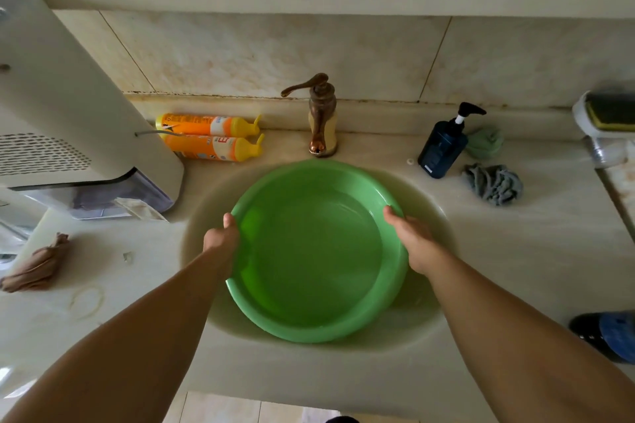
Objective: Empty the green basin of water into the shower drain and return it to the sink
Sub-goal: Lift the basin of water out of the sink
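Observation:
A round green basin (314, 326) holding clear water sits in the cream sink bowl (426, 326), slightly tilted. My left hand (220, 239) grips the basin's left rim, thumb over the edge. My right hand (414, 242) grips the right rim the same way. The fingers under the rim are hidden. The shower drain is out of view.
A bronze faucet (321, 117) stands just behind the basin. Two orange bottles (206, 137) lie at the back left beside a white appliance (58, 106). A dark blue pump bottle (443, 148) and a grey cloth (493, 184) sit at the right. A brown rag (37, 268) lies at the left.

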`<state>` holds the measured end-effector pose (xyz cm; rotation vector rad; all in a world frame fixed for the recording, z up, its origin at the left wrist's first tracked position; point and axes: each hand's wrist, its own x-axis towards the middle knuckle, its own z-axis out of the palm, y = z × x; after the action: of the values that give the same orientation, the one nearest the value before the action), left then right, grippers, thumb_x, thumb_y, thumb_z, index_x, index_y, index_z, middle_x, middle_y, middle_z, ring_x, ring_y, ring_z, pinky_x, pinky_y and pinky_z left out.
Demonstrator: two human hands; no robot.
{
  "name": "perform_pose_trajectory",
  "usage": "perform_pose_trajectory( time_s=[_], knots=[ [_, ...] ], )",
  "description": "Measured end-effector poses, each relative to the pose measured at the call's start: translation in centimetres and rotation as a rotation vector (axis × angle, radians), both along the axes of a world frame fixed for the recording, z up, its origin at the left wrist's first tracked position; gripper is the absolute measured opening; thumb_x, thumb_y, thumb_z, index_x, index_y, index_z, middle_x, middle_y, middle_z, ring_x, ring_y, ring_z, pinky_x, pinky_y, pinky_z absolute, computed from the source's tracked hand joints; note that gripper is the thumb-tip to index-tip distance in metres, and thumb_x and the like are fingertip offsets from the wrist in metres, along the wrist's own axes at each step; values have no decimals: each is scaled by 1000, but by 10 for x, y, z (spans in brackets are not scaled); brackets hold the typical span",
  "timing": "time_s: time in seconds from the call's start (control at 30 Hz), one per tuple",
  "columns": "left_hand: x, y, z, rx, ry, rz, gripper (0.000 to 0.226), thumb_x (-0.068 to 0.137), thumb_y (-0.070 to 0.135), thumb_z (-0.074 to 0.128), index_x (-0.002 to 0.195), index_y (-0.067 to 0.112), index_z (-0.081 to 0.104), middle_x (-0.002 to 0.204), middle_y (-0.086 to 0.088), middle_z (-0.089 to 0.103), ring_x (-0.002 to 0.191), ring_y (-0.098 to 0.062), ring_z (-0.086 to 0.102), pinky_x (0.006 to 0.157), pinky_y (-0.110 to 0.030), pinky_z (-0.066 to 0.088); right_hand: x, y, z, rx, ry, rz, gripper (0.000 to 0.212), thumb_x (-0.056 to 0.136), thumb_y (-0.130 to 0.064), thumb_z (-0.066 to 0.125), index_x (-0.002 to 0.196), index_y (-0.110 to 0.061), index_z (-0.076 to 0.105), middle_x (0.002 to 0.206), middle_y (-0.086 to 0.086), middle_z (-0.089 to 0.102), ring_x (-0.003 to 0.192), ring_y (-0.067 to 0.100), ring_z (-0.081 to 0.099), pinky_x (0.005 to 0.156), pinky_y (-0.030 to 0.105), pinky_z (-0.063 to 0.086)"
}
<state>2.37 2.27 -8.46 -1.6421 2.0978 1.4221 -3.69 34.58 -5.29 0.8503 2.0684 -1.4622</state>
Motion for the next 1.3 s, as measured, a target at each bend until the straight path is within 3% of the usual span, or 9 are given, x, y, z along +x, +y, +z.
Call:
perform_pose_trajectory(
  time_s=[0.13,0.27,0.4,0.5,0.6,0.7,0.83,1.17,1.3],
  knots=[
    [6,-5,23,-7,38,43,69,93,61,41,120,-1,54,85,-13,57,76,-30,58,69,-33,48,2,-7,18,18,25,11,67,85,-55,63,131,-7,55,134,14,58,119,33,56,94,36,44],
    [21,-16,50,-4,88,80,74,89,62,45,126,0,55,115,-22,64,103,-39,65,83,-41,52,8,-20,41,-18,60,22,66,82,-50,69,127,-4,57,125,17,62,110,32,61,94,40,50],
    [46,-30,67,12,115,110,66,91,56,46,120,-3,57,87,-15,57,80,-31,59,71,-35,45,19,-39,54,-74,82,33,68,80,-44,73,128,1,55,125,20,63,108,34,64,95,46,52],
    [70,-43,71,25,113,127,67,92,53,46,121,-6,57,79,-13,52,75,-29,57,70,-34,42,30,-57,58,-86,79,67,68,79,-42,75,127,1,56,125,21,63,109,34,64,95,48,52],
    [94,-59,70,34,124,170,67,92,53,46,121,-6,57,90,-20,60,81,-32,61,73,-37,48,41,-78,59,-90,95,93,66,79,-39,75,126,3,56,127,22,62,110,33,63,95,44,51],
    [112,-71,77,-5,119,174,67,94,53,42,122,-6,57,110,-24,62,97,-38,62,76,-40,48,49,-95,58,-117,81,104,62,80,-34,76,125,4,58,122,20,64,104,32,63,84,37,51],
    [140,-89,87,-68,98,179,70,95,53,41,126,-8,55,121,-26,59,109,-40,59,85,-39,46,68,-117,53,-153,54,133,68,70,-37,81,122,3,60,119,18,66,103,35,66,92,49,53],
    [206,-131,72,-145,110,183,70,100,52,33,123,-9,56,119,-26,61,106,-39,58,80,-37,39,116,-168,48,-164,121,152,66,82,-40,72,129,2,54,134,18,57,119,36,56,103,46,45],
    [218,-135,68,-214,122,115,67,102,51,28,121,-6,57,118,-26,61,108,-39,57,83,-38,39,127,-174,47,-150,154,126,70,74,-46,75,122,2,59,126,18,63,111,35,62,100,49,48]
  ],
)
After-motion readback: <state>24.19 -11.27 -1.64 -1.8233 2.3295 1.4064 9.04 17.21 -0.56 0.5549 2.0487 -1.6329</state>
